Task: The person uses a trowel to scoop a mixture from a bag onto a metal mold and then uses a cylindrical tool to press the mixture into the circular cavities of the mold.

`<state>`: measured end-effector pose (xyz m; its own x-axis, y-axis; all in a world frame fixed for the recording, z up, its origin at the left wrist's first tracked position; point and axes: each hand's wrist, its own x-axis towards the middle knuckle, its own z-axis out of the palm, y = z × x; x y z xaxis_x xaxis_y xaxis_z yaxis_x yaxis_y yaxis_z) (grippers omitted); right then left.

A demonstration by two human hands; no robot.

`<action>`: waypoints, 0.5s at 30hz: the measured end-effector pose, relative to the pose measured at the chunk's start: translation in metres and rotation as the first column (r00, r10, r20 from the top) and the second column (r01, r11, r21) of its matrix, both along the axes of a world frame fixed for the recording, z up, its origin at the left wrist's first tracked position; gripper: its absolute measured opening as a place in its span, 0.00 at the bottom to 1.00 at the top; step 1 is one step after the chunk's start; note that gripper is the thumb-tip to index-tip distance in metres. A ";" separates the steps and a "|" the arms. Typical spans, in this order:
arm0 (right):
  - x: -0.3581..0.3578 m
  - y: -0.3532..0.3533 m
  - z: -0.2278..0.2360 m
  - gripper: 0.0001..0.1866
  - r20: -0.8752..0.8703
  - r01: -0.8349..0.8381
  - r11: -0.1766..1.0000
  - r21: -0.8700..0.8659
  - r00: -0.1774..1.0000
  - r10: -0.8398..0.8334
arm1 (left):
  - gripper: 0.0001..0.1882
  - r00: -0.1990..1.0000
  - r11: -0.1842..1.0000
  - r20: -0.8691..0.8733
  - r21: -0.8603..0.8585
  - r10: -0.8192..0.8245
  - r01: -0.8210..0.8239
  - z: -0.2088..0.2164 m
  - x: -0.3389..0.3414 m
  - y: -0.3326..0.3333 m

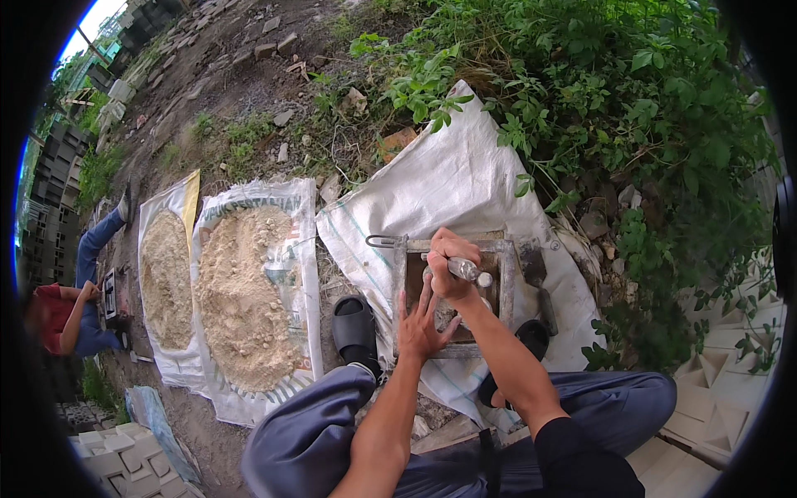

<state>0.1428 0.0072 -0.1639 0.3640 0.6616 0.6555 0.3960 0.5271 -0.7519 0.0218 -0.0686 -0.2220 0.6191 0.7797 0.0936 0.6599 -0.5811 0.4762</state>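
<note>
Person squatted over a square metal mould frame [506, 274] just right of frame centre, set on a white woven sack [448, 183] spread over the dirt. Right hand [448, 266] sat over the frame's upper left part, fingers clamped round a short metal-handled tool [466, 270], probably a tamper or small trowel; its working end was hidden behind the hand. Left hand [422, 324] lay just below it, fingers spread apart, flat on the dark fill [448, 314] inside the frame, gripping nothing.

To do the packing well, judged from this view: keep the flat palm clear of the tool's strike point, press the fill evenly into the corners, and keep the frame from sliding on the sack. A black sandal [355, 328] stood just left of the frame, which looked to help brace it.

Centre left: two sacks heaped with tan sandy mix [245, 299]. Far left edge: another person [70, 319] crouched. Green weeds [631, 108] filled the upper right.
</note>
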 end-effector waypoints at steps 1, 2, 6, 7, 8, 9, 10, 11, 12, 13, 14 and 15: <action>0.001 0.002 -0.002 0.11 0.017 0.018 1.000 -0.017 1.000 -0.018 | 0.37 1.000 1.000 0.004 0.003 0.003 -0.003 -0.001 0.001 -0.001; -0.002 0.006 -0.005 0.11 0.002 -0.028 1.000 -0.006 1.000 0.028 | 0.37 1.000 1.000 0.007 -0.009 0.010 -0.009 -0.003 0.000 -0.001; -0.021 0.016 0.026 0.10 0.041 -0.062 0.995 -0.082 0.997 0.066 | 0.37 0.994 0.986 -0.108 -0.167 -0.024 0.006 0.001 -0.010 -0.002; -0.024 0.007 0.027 0.09 0.029 -0.085 0.996 -0.022 0.996 0.086 | 0.37 0.992 0.989 -0.122 -0.144 -0.045 0.027 0.001 -0.009 -0.004; -0.027 0.005 0.026 0.09 0.027 -0.102 0.995 0.014 0.994 0.102 | 0.38 0.988 0.989 -0.146 -0.149 -0.039 0.017 -0.008 -0.010 -0.004; -0.024 0.001 0.017 0.09 0.045 -0.087 0.996 0.008 0.995 0.087 | 0.38 0.990 0.988 -0.128 -0.152 -0.054 0.035 -0.007 -0.008 -0.006; -0.020 0.002 -0.001 0.09 0.105 -0.097 0.994 -0.048 0.989 0.102 | 0.37 0.995 0.989 -0.084 -0.141 -0.054 0.042 -0.005 -0.007 -0.004; -0.016 0.004 -0.011 0.10 0.156 -0.108 0.989 -0.105 0.980 0.124 | 0.37 0.998 0.990 -0.046 -0.131 -0.049 0.043 -0.005 -0.006 -0.002; -0.015 0.006 -0.008 0.11 0.126 -0.120 0.982 -0.145 0.982 0.139 | 0.38 0.993 0.996 -0.116 -0.084 -0.032 0.022 0.002 -0.005 -0.002; -0.013 0.004 -0.002 0.11 0.116 -0.130 0.980 -0.151 0.982 0.148 | 0.38 0.992 0.996 -0.124 -0.092 -0.025 0.013 0.001 -0.007 -0.005; -0.004 0.000 0.005 0.11 0.095 -0.079 0.990 -0.114 0.991 0.090 | 0.39 0.994 0.996 -0.108 -0.091 -0.003 -0.007 0.000 -0.011 -0.007; 0.011 -0.001 0.013 0.11 0.081 -0.024 0.998 -0.065 0.996 0.029 | 0.40 0.996 0.997 -0.082 -0.076 0.018 -0.024 -0.002 -0.007 -0.002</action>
<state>0.1535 0.0057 -0.1509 0.2926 0.7115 0.6388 0.4446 0.4902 -0.7497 0.0148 -0.0710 -0.2236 0.6059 0.7954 -0.0168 0.7099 -0.5310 0.4628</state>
